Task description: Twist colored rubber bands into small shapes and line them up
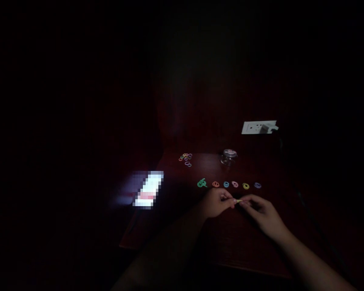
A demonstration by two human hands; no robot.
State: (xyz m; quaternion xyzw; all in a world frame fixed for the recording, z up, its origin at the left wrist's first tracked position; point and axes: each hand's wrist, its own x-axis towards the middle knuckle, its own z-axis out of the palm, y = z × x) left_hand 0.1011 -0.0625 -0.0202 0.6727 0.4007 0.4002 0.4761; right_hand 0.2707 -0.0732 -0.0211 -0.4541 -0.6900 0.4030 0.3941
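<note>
My left hand point(217, 203) and my right hand point(262, 213) meet over the dark red table, each pinching one end of a small yellow band point(238, 201). Just beyond them lies a row of small coloured bands: a green bunch point(202, 183), then orange point(215, 184), blue point(226, 184), pink point(235, 184), yellow point(245, 186) and purple point(257, 185) ones. Farther back on the left is a loose group of mixed coloured bands point(185, 157).
A small lidded glass jar point(228, 157) stands at the back of the table point(230, 242). To the left is a bright, pixelated screen point(149, 190). A white socket point(257, 127) with a plug and cable is on the wall. The surroundings are very dark.
</note>
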